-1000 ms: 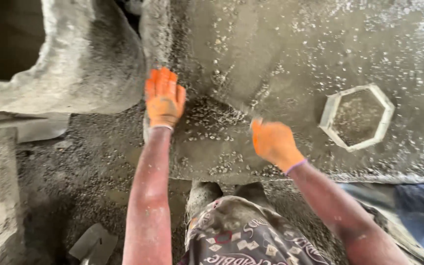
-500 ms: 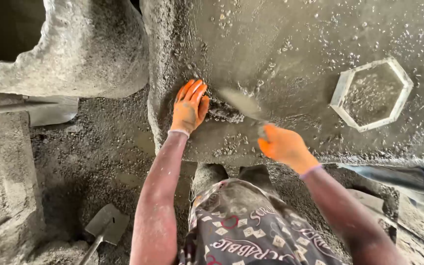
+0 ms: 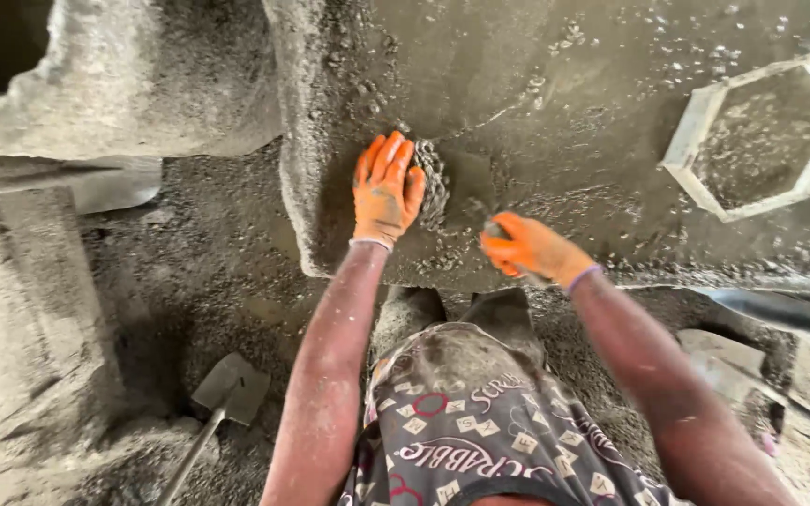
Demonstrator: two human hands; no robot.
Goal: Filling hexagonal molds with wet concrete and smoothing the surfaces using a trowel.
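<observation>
Both my hands wear orange gloves at the near edge of a concrete-smeared work table [image 3: 592,112]. My left hand [image 3: 386,187] lies flat, fingers spread, against a small heap of wet gravelly concrete [image 3: 435,178]. Just right of the heap, my right hand [image 3: 529,248] is closed around the handle of a trowel [image 3: 471,192]. The trowel's blade presses on the wet mix and is smeared the same grey, so its outline is hard to trace.
A white hexagonal mould [image 3: 700,122] filled with concrete sits on the table at the right. A shovel [image 3: 227,389] lies on the gritty ground at lower left. A large rounded concrete-coated mass [image 3: 142,75] stands at upper left, a grey block [image 3: 11,309] at left.
My left hand slid down from the upper table to the heap at the near edge. My right hand brought the trowel in leftward against the same heap. The camera moved closer.
</observation>
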